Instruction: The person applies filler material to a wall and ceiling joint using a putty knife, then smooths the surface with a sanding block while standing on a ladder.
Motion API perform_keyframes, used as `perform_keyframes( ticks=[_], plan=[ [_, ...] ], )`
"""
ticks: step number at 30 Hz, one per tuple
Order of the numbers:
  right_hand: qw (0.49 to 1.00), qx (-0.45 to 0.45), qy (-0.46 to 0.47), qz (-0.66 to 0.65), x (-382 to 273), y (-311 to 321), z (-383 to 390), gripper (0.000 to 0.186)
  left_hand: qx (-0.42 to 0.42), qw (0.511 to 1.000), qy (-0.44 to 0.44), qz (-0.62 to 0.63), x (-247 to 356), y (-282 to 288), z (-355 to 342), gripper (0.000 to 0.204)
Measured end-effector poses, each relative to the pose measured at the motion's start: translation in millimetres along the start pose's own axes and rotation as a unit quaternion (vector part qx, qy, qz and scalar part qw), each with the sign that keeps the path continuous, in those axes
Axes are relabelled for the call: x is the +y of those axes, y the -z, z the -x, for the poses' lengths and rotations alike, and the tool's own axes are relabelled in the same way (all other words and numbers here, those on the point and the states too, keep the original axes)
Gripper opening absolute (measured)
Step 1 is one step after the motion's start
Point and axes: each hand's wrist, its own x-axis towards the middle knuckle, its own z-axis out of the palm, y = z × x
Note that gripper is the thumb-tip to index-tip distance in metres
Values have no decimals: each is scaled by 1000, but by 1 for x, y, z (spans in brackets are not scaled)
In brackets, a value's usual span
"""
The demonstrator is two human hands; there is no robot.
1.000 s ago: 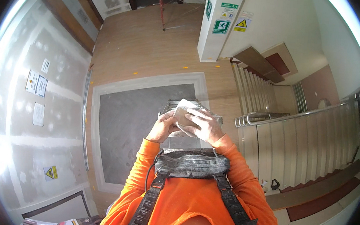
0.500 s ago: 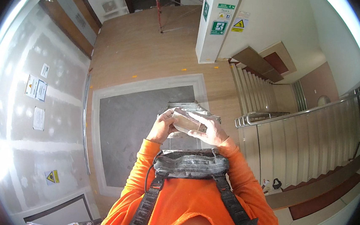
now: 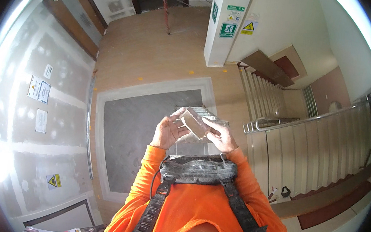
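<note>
left fingers: spread beside beige piece | right fingers: gripping it | stairs: right

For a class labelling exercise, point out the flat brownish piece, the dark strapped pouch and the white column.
Flat brownish piece (image 3: 196,123): head view, middle of its face.
Dark strapped pouch (image 3: 198,171): head view, middle of its body.
White column (image 3: 219,48): head view, bare face below the signs.

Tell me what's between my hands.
In the head view, a flat brownish piece lies between the left hand and the right hand.
</note>
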Motion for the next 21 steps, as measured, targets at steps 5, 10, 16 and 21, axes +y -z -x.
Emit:
perform_keyframes(
  ticks=[5,10,16,21],
  plan=[
    [998,-16,12,67,-15,-3,2,51,87,909,-85,-399,-16,15,5,55],
    [990,34,26,133,9,-7,2,45,135,940,-105,-297,-35,34,-7,50],
    [941,2,106,322,18,-12,0,50,220,876,-125,-410,-36,48,-11,52],
    [947,33,122,295,22,-14,6,50,238,793,-134,-544,-39,56,-10,54]
  ],
)
